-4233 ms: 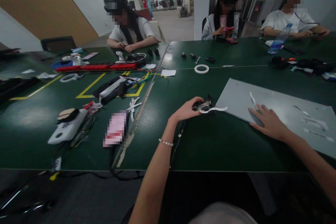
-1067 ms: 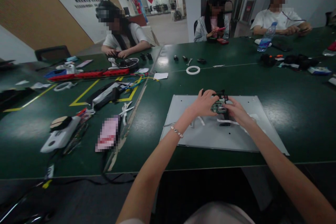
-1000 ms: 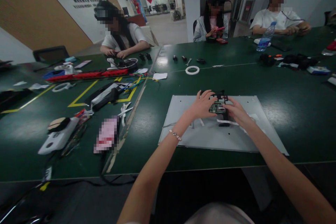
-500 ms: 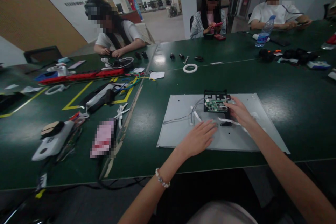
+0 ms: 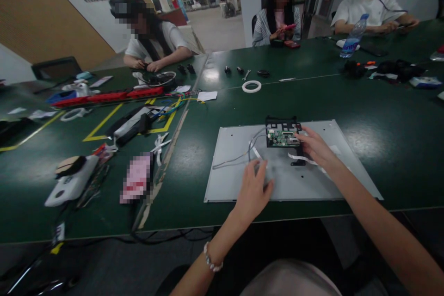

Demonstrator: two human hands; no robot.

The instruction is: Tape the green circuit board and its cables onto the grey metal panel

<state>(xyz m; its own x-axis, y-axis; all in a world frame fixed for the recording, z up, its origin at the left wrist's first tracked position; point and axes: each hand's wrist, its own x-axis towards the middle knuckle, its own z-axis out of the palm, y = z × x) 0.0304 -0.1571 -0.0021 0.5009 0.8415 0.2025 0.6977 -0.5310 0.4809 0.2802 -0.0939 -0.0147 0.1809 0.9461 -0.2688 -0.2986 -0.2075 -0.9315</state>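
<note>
A flat grey metal panel [image 5: 236, 180] lies on the green table before me. Above its upper middle, a green circuit board [image 5: 282, 138] sits in a black bracket [image 5: 270, 123]. My right hand [image 5: 315, 144] grips the bracket at its right side, thumb on the board's edge. A white ribbon cable [image 5: 301, 158] passes beneath that hand. From the board's left a grey cable [image 5: 231, 162] runs across the panel. My left hand [image 5: 255, 187] hovers over the panel's lower left, holding nothing, its fingers apart and close to the cable ends.
Beyond the panel is a white tape ring [image 5: 251, 86], with a small wrench [image 5: 246, 75] behind it. A pink phone-like item [image 5: 137, 178] and a white device [image 5: 71, 185] lie to the left. Three people sit across the table; a water bottle [image 5: 354, 37] stands far right.
My left hand has moved left, away from the bracket, and its fingers have lifted and spread. My right hand keeps its grip on the bracket. The view has shifted slightly.
</note>
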